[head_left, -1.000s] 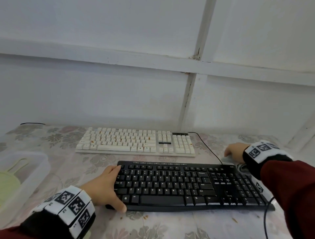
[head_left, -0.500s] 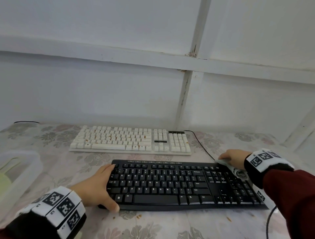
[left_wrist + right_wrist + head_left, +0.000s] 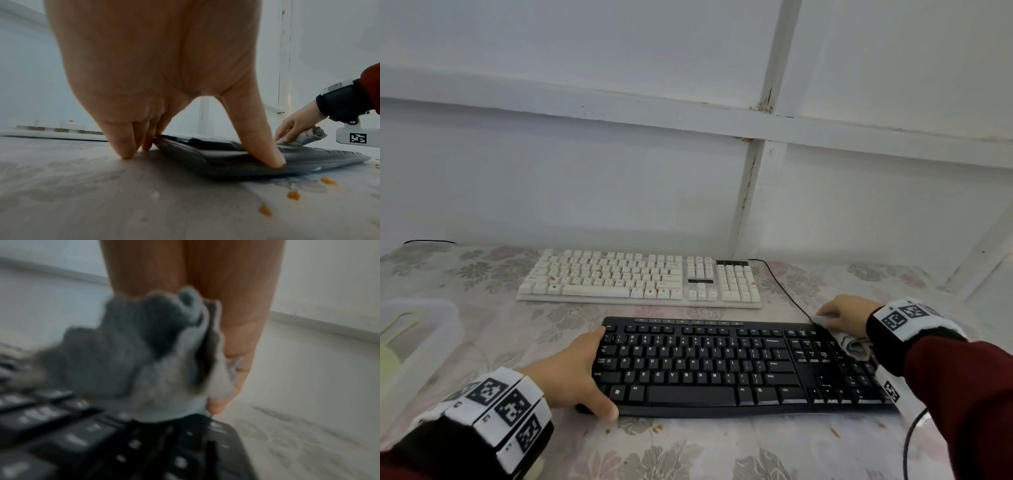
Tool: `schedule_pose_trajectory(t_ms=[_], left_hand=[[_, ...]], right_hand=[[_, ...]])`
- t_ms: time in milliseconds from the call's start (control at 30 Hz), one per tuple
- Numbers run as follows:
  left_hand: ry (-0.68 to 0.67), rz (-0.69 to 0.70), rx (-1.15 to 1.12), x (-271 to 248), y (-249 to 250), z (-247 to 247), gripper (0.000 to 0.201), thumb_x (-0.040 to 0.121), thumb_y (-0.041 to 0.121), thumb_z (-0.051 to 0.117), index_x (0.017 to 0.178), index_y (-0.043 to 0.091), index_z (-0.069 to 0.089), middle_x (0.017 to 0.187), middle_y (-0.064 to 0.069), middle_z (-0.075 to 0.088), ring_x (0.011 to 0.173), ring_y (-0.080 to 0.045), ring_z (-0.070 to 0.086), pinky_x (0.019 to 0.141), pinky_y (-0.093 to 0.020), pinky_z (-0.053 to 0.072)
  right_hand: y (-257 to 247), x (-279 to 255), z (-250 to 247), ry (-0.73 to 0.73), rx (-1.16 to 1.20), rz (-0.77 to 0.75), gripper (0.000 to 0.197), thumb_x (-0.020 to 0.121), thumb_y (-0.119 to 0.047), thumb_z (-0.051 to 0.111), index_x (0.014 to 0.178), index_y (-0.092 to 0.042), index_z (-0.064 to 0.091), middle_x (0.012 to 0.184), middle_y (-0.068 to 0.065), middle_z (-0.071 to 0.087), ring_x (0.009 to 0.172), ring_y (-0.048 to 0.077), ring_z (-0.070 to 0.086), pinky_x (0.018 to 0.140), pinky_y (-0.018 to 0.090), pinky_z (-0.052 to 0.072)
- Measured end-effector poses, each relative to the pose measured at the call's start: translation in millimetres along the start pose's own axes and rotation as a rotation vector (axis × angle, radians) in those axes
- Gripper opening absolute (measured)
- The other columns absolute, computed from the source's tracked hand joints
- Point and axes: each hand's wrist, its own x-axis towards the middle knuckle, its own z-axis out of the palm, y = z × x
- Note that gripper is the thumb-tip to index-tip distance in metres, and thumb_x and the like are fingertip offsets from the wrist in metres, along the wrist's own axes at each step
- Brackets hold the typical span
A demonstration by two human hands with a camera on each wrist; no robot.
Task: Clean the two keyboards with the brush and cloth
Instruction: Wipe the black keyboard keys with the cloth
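The black keyboard lies nearest me on the flowered table cover. My left hand braces its left end. The thumb presses the front rim and the straight fingers touch the table at the end. My right hand grips a bunched grey cloth and presses it on the far right corner, over the number pad. The right wrist view is blurred, with the cloth above the keys. The white keyboard, flecked with orange, lies behind. I see no brush.
A clear plastic box with something pale green inside stands at the left edge. A black cable runs from the white keyboard past my right hand, and another cable hangs at the front right. Orange crumbs lie before the black keyboard. A wall is close behind.
My right hand has slid the cloth from the table beyond the black keyboard onto its far right corner. My left hand has kept its place at the left end.
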Motion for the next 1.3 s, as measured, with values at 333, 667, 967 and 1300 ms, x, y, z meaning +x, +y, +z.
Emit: schedule_pose_trajectory(t_ms=[333, 667, 967, 1300], left_hand=[[-0.003, 0.027, -0.028, -2.3, -1.2, 0.1, 0.117, 0.024, 0.038, 0.092, 0.125, 0.037, 0.034, 0.125, 0.014, 0.049, 0.118, -0.008, 0.048, 0.106, -0.037, 0.041], [-0.027, -0.089, 0.024, -5.5, 1.8, -4.2, 0.124, 0.040, 0.037, 0.088, 0.139, 0.029, 0.013, 0.116, 0.013, 0.057, 0.108, -0.008, 0.055, 0.102, -0.033, 0.043], [-0.026, -0.074, 0.023, -4.7, 6.5, -3.5, 0.114, 0.058, 0.022, 0.088, 0.143, 0.025, 0.011, 0.121, 0.013, 0.050, 0.116, -0.011, 0.048, 0.103, -0.027, 0.038], [-0.029, -0.049, -0.006, -6.2, 4.5, -2.8, 0.105, 0.056, 0.019, 0.089, 0.135, 0.028, 0.020, 0.116, 0.014, 0.052, 0.110, -0.010, 0.052, 0.101, -0.031, 0.043]], right_hand=[[-12.4, 0.5, -24.7, -0.001, -0.060, 0.111, 0.034, 0.096, -0.030, 0.050, 0.120, -0.010, 0.064, 0.121, 0.006, 0.065, 0.112, 0.021, 0.060, 0.090, 0.023, 0.043], [-239.6, -29.0, -26.4, 0.005, 0.164, -0.597, 0.034, 0.098, -0.023, 0.045, 0.128, -0.013, 0.059, 0.133, 0.004, 0.057, 0.103, 0.015, 0.060, 0.100, 0.026, 0.040], [-290.3, -13.9, -8.0, -0.036, -0.138, -0.563, 0.025, 0.096, -0.006, 0.044, 0.113, -0.010, 0.063, 0.106, 0.007, 0.054, 0.104, 0.025, 0.051, 0.090, 0.032, 0.038], [-209.0, -18.1, -12.5, -0.087, -0.019, -0.333, 0.038, 0.099, -0.021, 0.043, 0.131, -0.004, 0.053, 0.133, 0.013, 0.055, 0.115, 0.027, 0.057, 0.102, 0.035, 0.043]])
